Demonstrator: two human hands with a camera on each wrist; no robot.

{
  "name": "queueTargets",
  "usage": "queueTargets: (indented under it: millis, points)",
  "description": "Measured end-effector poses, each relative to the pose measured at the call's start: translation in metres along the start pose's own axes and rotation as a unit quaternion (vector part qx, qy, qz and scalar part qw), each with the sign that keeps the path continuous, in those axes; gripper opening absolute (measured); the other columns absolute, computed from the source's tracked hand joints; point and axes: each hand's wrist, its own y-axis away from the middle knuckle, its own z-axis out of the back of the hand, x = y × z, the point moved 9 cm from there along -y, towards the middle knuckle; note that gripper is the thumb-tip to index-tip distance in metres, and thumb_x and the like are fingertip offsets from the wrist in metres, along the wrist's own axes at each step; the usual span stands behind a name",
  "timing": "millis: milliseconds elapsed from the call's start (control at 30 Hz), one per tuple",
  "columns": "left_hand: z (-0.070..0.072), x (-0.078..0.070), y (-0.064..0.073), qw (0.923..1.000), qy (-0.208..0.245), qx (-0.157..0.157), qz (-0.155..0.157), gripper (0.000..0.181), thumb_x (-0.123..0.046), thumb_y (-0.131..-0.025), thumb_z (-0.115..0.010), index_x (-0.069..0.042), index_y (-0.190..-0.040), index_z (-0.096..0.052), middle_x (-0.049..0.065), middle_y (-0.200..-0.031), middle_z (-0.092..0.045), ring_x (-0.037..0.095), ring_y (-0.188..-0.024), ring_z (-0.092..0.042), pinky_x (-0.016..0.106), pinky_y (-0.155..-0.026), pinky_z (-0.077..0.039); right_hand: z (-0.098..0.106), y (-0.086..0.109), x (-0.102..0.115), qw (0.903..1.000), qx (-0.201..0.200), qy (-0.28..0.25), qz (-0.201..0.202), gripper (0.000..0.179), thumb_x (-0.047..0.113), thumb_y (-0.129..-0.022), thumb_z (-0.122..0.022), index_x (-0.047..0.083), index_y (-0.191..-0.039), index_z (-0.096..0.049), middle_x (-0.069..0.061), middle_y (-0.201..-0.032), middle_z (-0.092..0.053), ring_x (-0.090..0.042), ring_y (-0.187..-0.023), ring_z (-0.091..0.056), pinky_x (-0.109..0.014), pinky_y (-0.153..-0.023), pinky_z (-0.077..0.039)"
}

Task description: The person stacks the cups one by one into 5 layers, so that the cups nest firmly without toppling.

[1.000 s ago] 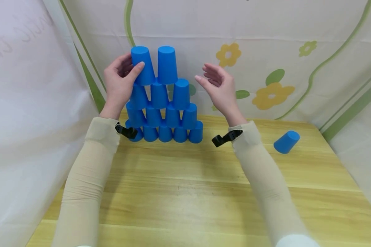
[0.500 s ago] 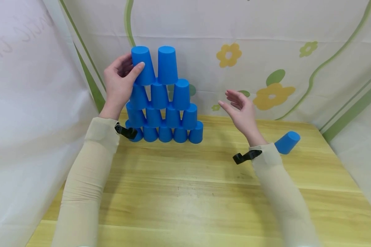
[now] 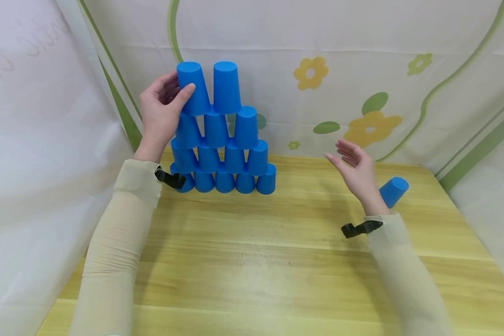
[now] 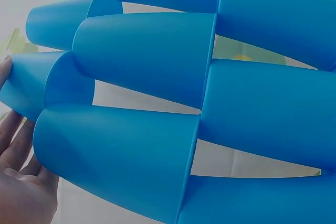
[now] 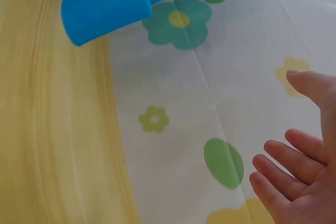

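Observation:
Blue plastic cups stand mouth down in a stacked pyramid at the back left of the table in the head view. The top row has two cups; my left hand (image 3: 161, 109) grips the left one (image 3: 191, 74), thumb across its front. Beside it stands the right top cup (image 3: 227, 88), apart from it. In the left wrist view, my fingers (image 4: 18, 145) reach around the same held cup (image 4: 26, 80). My right hand (image 3: 357, 175) is in the air at the right, fingers relaxed and holding nothing. Just behind its wrist is a lone blue cup (image 3: 395, 190), partly hidden.
The wooden table (image 3: 252, 261) carries the lower rows of cups, such as a bottom-row cup (image 3: 266, 179) at the right end. A white cloth backdrop (image 3: 269, 28) with printed flowers hangs close behind the pyramid. Another cloth (image 3: 38, 186) hangs on the left.
My right hand has moved away from the pyramid, right and down toward the lone cup, staying open. My left hand keeps its grip on the top left cup.

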Motion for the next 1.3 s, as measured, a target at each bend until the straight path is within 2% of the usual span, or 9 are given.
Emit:
queueTargets:
  millis: [267,467,633,767,900,967,1100,1300]
  points:
    - [-0.001,0.0,-0.001,1.0,0.002,0.003,0.0,0.047,-0.032,-0.094,-0.076,-0.015,-0.137,-0.065,0.0,-0.133,-0.066,0.02,-0.119,-0.062,0.032,-0.105,-0.046,0.033,0.015,-0.027,0.9979,-0.023,0.04,-0.045,0.065,0.037,-0.095,-0.074,0.01,-0.15,-0.05,-0.011,-0.146,-0.054,-0.026,-0.133,-0.051,-0.041,-0.111,-0.041]
    - [-0.001,0.0,-0.002,1.0,0.001,0.003,-0.004,0.047,-0.031,-0.094,-0.076,-0.014,-0.137,-0.065,0.001,-0.132,-0.066,0.02,-0.118,-0.062,0.032,-0.104,-0.046,0.067,0.024,-0.034,0.9943,-0.072,0.037,-0.069,0.063,0.032,-0.095,-0.075,0.009,-0.148,-0.052,-0.013,-0.145,-0.055,-0.023,-0.131,-0.053,-0.028,-0.108,-0.043]
    - [-0.001,0.001,-0.002,1.0,0.002,0.003,-0.003,0.048,-0.032,-0.094,-0.076,-0.015,-0.137,-0.065,0.0,-0.132,-0.066,0.02,-0.119,-0.062,0.032,-0.105,-0.046,0.098,0.03,-0.034,0.9892,-0.12,-0.019,-0.083,0.057,0.021,-0.093,-0.078,0.011,-0.145,-0.057,-0.006,-0.139,-0.06,-0.016,-0.126,-0.056,-0.016,-0.1,-0.044]
    - [-0.001,0.001,-0.002,1.0,0.006,0.002,-0.002,0.047,-0.032,-0.094,-0.076,-0.015,-0.137,-0.065,0.0,-0.133,-0.066,0.02,-0.119,-0.062,0.032,-0.105,-0.046,0.12,0.036,-0.035,0.9786,-0.162,-0.074,-0.104,0.057,0.017,-0.088,-0.083,0.011,-0.141,-0.061,-0.002,-0.135,-0.063,-0.014,-0.125,-0.057,-0.012,-0.098,-0.043]
    - [0.0,0.002,-0.002,1.0,0.005,0.003,-0.003,0.048,-0.032,-0.093,-0.077,-0.015,-0.136,-0.065,0.0,-0.133,-0.066,0.02,-0.118,-0.062,0.032,-0.105,-0.046,0.14,0.045,-0.042,0.9672,-0.188,-0.099,-0.14,0.061,0.018,-0.087,-0.084,0.014,-0.142,-0.06,-0.002,-0.141,-0.061,-0.011,-0.128,-0.054,-0.011,-0.101,-0.04]
    - [-0.001,0.002,-0.002,1.0,0.004,0.004,-0.004,0.048,-0.032,-0.093,-0.077,-0.015,-0.137,-0.065,0.0,-0.133,-0.066,0.02,-0.119,-0.062,0.032,-0.105,-0.046,0.147,0.049,-0.049,0.9628,-0.192,-0.106,-0.158,0.063,0.019,-0.087,-0.084,0.015,-0.145,-0.058,-0.001,-0.144,-0.058,-0.01,-0.131,-0.051,-0.011,-0.103,-0.037]
    - [0.0,0.004,-0.002,1.0,0.004,0.003,-0.003,0.048,-0.032,-0.093,-0.077,-0.015,-0.137,-0.065,0.0,-0.133,-0.066,0.02,-0.119,-0.062,0.032,-0.105,-0.046,0.157,0.055,-0.063,0.9612,-0.185,-0.089,-0.184,0.068,0.023,-0.088,-0.083,0.018,-0.149,-0.053,0.001,-0.15,-0.052,-0.01,-0.138,-0.043,-0.01,-0.106,-0.032]
    - [-0.001,0.005,-0.002,1.0,0.007,0.004,0.003,0.048,-0.032,-0.094,-0.076,-0.015,-0.137,-0.065,0.0,-0.133,-0.066,0.02,-0.119,-0.062,0.032,-0.105,-0.046,0.16,0.066,-0.089,0.9642,-0.136,0.008,-0.228,0.074,0.035,-0.092,-0.077,0.023,-0.156,-0.043,0.003,-0.158,-0.041,-0.011,-0.144,-0.035,-0.01,-0.106,-0.032]
